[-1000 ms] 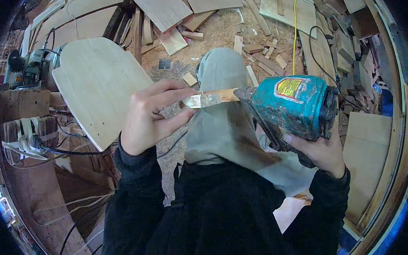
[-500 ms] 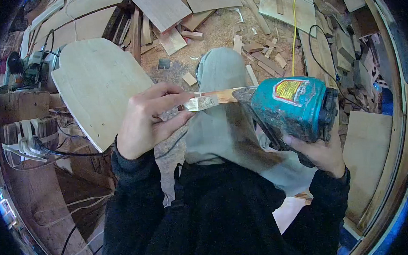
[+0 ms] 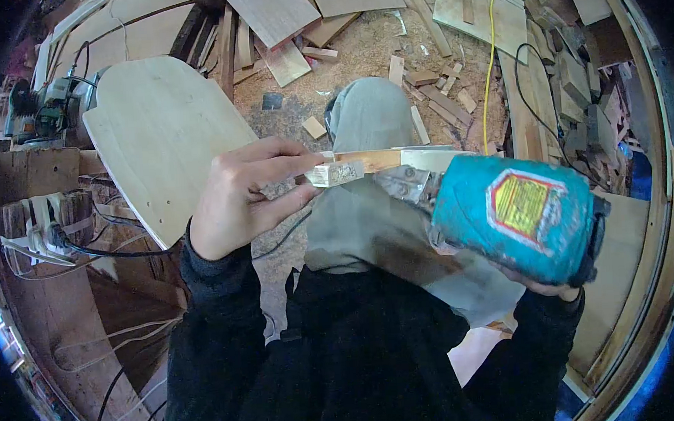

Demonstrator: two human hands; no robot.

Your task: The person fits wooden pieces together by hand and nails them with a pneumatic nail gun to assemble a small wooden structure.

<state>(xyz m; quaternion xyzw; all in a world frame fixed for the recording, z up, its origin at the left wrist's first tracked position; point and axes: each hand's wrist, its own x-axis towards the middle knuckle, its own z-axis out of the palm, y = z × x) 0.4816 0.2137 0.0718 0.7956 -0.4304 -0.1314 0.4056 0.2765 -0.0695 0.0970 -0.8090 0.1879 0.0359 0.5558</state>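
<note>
My left hand (image 3: 255,188) pinches the near end of a small wooden piece (image 3: 340,173) between thumb and fingers. This piece has a pale, rough end block, with a browner strip running right over my knee. A white edge (image 3: 426,157) continues behind it toward the tool. In my right hand (image 3: 546,284) is a scuffed teal nail gun (image 3: 514,211) with a yellow label. Its body hides most of that hand, and only part shows beneath the tool. The gun's metal nose (image 3: 406,183) lies below and close to the wood; whether they touch, I cannot tell.
A large rounded board (image 3: 166,136) leans at left, near a power tool (image 3: 45,109) and a cord. Wood offcuts (image 3: 442,100) and sawdust cover the floor ahead. A yellow hose (image 3: 490,70) runs at the right, beside stacked boards (image 3: 571,69).
The nail gun has swung right and down, its nose coming away from the top of the wood and uncovering the white edge. My left hand keeps its pinch in nearly the same place.
</note>
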